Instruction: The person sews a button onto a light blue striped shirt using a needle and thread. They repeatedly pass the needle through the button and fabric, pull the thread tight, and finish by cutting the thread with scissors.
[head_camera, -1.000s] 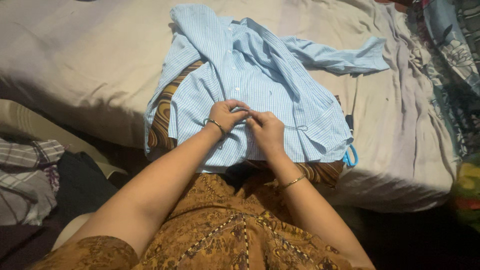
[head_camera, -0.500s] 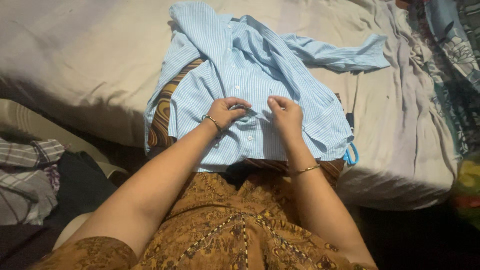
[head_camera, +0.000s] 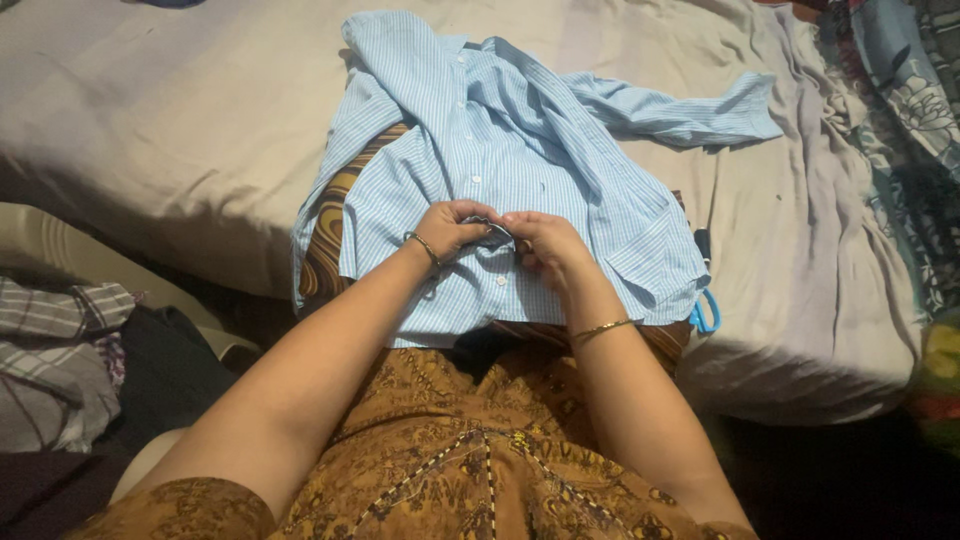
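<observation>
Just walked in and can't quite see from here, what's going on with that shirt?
A person has a light blue striped shirt spread front-up on a bed, partly over a brown patterned cushion. Both hands meet at the button strip near the lower front: the left hand and right hand pinch the fabric there. Whether they are buttoning or unbuttoning cannot be told. One sleeve lies out to the right.

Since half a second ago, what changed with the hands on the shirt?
The right hand moved back left to meet the left hand at the button strip of the light blue striped cotton shirt; both now pinch the fabric there. The shirt, the patterned brown cushion under it and the pale bedsheet stayed put.
</observation>
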